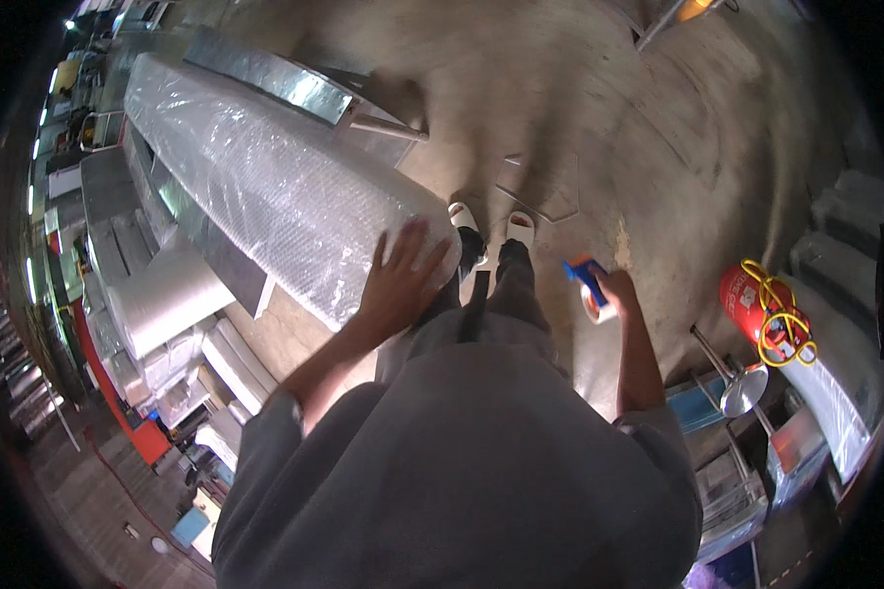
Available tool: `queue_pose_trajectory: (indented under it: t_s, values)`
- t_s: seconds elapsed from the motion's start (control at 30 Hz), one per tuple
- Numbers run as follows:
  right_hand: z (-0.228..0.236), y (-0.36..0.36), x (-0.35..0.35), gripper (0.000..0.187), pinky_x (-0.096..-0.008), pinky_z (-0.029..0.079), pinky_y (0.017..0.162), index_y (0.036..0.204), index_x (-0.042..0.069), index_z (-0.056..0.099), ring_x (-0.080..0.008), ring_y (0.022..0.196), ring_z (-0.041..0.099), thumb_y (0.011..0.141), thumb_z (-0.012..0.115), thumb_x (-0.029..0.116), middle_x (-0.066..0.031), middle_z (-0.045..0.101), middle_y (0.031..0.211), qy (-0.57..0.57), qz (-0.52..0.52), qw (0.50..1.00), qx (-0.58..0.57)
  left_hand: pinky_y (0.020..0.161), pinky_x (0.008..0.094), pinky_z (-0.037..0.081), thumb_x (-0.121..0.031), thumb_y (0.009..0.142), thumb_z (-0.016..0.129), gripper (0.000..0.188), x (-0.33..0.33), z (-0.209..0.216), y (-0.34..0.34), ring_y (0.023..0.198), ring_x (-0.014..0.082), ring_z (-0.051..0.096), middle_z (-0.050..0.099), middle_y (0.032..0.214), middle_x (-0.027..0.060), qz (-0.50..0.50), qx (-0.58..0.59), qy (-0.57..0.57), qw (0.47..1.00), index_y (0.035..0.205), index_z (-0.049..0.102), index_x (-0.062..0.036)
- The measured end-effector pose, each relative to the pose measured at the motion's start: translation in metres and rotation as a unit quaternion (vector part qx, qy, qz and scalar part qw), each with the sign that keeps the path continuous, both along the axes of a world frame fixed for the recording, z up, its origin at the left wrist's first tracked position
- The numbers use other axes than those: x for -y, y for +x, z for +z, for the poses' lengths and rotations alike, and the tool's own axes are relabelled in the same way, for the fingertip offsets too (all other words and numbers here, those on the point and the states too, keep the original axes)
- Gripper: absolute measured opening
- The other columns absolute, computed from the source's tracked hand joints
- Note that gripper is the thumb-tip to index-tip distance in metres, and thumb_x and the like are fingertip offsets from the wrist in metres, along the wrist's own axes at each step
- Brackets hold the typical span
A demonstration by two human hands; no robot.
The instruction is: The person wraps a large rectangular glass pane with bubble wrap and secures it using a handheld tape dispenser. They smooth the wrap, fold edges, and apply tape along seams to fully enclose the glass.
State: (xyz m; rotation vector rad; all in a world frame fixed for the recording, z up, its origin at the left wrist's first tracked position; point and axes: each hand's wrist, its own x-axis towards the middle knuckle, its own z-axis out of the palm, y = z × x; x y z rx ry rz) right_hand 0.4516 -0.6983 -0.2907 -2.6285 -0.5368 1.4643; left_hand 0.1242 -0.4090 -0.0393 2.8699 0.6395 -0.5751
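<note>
A long, box-like piece covered in clear bubble wrap (275, 187) stretches from my left side toward the far left. My left hand (401, 280) lies flat on its near end, fingers spread. What is under the wrap cannot be made out clearly. Out to the right, away from the wrapped piece, my right hand (619, 292) is closed round a tape dispenser (587, 278). The dispenser is blue with an orange part, and a pale roll of tape sits in it.
Metal panels (314, 90) lie beyond the wrapped piece. Silvery sheet metal (172, 294) and stacked parts crowd the left. A red cylinder (742, 294) with a yellow cord coiled on it stands at right, near a round metal dish (745, 391). Thin strips (535, 208) lie on the floor.
</note>
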Motion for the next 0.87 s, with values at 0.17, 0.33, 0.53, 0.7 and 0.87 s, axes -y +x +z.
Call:
queue_pose_trajectory:
  t_s: [0.17,0.33,0.53,0.7,0.87]
  values:
    - [-0.037,-0.063,0.12,0.067,-0.0416,0.053,0.057,0.083,-0.009,0.071,-0.0274,0.064,0.07,0.087,0.076,0.058,-0.016,0.07,0.074,-0.076,-0.206,0.969,-0.114,0.122,0.0669,0.012,-0.047,0.08,0.08,0.099,0.032,-0.032,-0.037,0.156,0.0465,0.012,0.017,0.167,0.0277,0.143,0.15,0.03,0.978,0.158,0.032,-0.0102]
    - [-0.002,-0.078,0.161,0.069,-0.0466,0.052,0.056,0.082,-0.01,0.07,-0.0284,0.058,0.066,0.092,0.068,0.058,-0.0176,0.068,0.07,-0.038,-0.183,0.978,-0.089,0.121,0.0703,0.012,-0.046,0.079,0.082,0.105,0.065,-0.031,-0.061,0.155,0.0515,0.008,0.012,0.168,0.0272,0.198,0.064,0.044,0.977,0.162,0.026,-0.0134]
    - [0.037,-0.053,0.147,0.057,-0.0421,0.053,0.051,0.088,0.0,0.07,-0.0259,0.056,0.065,0.093,0.071,0.056,-0.011,0.066,0.071,0.077,-0.315,0.935,-0.144,0.122,0.0666,0.017,-0.031,0.087,0.076,0.094,0.082,-0.041,-0.07,0.155,0.049,0.012,0.014,0.169,0.0227,0.203,0.102,0.182,0.957,0.164,0.024,-0.02]
    - [0.078,-0.017,0.185,0.049,-0.0394,0.055,0.058,0.102,0.003,0.071,-0.0214,0.066,0.067,0.099,0.063,0.052,-0.0083,0.068,0.081,0.121,-0.27,0.951,-0.092,0.122,0.0639,0.019,-0.045,0.085,0.076,0.095,0.094,-0.035,-0.088,0.154,0.0448,0.02,0.019,0.168,0.0227,0.335,0.312,0.058,0.887,0.163,0.027,-0.0213]
    - [0.085,0.029,0.232,0.054,-0.0464,0.062,0.057,0.102,0.001,0.071,-0.0244,0.065,0.069,0.096,0.066,0.055,-0.0113,0.068,0.081,0.147,-0.281,0.944,-0.089,0.118,0.0702,0.016,-0.076,0.08,0.066,0.11,0.129,-0.081,-0.152,0.153,0.0446,0.019,0.013,0.169,0.0223,0.736,0.599,-0.159,0.275,0.163,0.026,-0.0165]
